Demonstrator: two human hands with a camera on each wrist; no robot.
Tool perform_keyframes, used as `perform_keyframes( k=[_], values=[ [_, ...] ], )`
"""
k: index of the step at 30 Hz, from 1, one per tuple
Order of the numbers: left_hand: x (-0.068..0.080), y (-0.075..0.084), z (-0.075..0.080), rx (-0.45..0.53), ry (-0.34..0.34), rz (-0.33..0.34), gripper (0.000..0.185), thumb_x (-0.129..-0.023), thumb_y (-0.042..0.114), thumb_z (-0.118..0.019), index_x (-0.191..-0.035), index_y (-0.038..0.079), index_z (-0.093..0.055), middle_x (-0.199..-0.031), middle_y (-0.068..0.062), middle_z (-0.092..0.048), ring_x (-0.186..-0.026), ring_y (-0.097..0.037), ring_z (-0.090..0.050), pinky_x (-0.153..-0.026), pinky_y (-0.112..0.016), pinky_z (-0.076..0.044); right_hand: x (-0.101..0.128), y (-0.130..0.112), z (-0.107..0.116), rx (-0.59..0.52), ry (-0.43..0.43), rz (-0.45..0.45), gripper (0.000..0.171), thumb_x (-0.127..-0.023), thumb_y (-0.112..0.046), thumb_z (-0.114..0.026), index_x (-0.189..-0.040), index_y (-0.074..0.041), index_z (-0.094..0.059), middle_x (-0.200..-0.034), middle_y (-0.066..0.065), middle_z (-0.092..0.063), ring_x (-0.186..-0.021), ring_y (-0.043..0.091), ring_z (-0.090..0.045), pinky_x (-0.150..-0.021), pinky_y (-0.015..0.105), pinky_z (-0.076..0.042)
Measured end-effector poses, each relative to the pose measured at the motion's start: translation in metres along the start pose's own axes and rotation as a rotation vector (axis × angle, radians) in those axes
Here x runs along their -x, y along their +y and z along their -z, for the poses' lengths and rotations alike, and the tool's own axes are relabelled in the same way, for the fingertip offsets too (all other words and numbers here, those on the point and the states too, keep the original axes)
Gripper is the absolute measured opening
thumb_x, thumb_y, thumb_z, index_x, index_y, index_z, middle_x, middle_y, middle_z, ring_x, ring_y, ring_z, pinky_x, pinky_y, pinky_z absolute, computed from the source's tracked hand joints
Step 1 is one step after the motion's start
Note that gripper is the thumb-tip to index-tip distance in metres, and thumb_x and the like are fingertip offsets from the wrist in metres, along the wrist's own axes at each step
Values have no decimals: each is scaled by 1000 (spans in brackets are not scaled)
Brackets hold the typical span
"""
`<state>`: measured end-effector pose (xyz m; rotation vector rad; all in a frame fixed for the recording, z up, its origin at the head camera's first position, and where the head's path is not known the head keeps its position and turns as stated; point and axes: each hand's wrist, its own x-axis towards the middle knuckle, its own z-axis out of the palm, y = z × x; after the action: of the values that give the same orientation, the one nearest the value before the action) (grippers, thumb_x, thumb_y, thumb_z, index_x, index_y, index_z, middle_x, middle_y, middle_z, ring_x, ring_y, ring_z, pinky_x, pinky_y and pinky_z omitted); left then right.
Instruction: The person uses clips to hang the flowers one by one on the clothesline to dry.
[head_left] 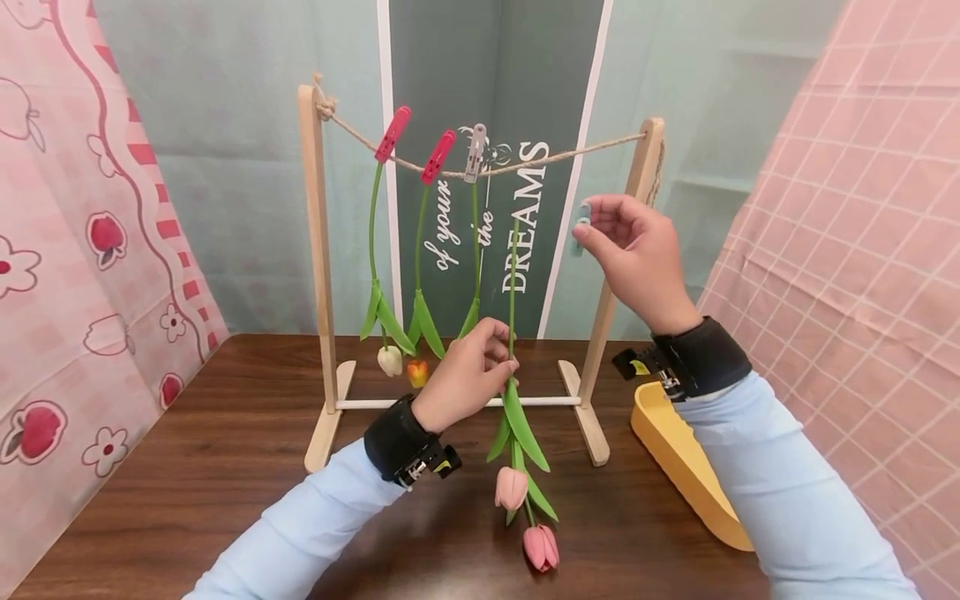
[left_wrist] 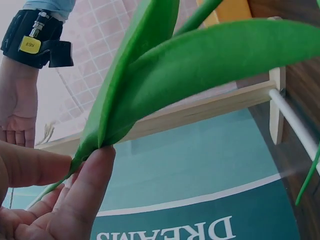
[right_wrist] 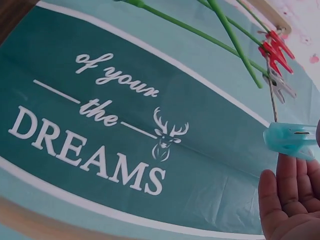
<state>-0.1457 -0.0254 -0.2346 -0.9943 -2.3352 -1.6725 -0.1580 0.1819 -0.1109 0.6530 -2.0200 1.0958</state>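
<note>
With thumb and fingers, my left hand (head_left: 468, 375) pinches a green tulip stem (head_left: 513, 292) just above its leaves (left_wrist: 165, 75). Blooms hang downward below it, a pale pink tulip (head_left: 512, 488) and a deeper pink tulip (head_left: 541, 547); whether both belong to the held stem I cannot tell. My right hand (head_left: 637, 254), raised near the right post, pinches a light blue clothespin (right_wrist: 290, 139) apart from the rope. On the twine rope (head_left: 570, 153), two red clothespins (head_left: 393, 133) and a grey clothespin (head_left: 475, 153) clamp stems. A white tulip (head_left: 390, 361) and an orange tulip (head_left: 417, 373) hang there.
The rope spans a wooden stand with a left post (head_left: 318, 250), a right post (head_left: 600, 333) and a white crossbar (head_left: 375, 404). A yellow tray (head_left: 686, 462) lies right, partly behind my right forearm. Cloth backdrops surround the brown table (head_left: 187, 467).
</note>
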Motion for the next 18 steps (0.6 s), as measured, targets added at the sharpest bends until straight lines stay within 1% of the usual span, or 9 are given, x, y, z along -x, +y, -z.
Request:
perform_keyframes(
  k=[7,13,18],
  values=[
    [-8,6,6,-42,32,-41,27,-94,0,-60,-119,-1,-49,-89,-9,-64,-69,-15,-65,-64,-26,-55,-20,-9,-2,-88,20,-41,21,-90,-7,-69,-108,2,-64,-91,3,-62,-79,13,-59,-72,18,-47],
    [-16,11,9,-101,68,-76,28,-94,2,-61,-120,0,-50,-92,-7,-64,-69,-15,-64,-63,-27,-52,-33,-18,-5,-183,43,-76,17,-90,-8,-70,-105,-2,-66,-91,4,-62,-82,16,-59,-75,21,-48],
    [-21,13,10,-148,96,-103,28,-94,2,-62,-120,0,-50,-93,-7,-63,-71,-16,-64,-65,-28,-52,-43,-24,-9,-240,56,-92,14,-89,-8,-70,-103,-5,-67,-91,5,-63,-82,18,-59,-76,22,-49]
  ],
)
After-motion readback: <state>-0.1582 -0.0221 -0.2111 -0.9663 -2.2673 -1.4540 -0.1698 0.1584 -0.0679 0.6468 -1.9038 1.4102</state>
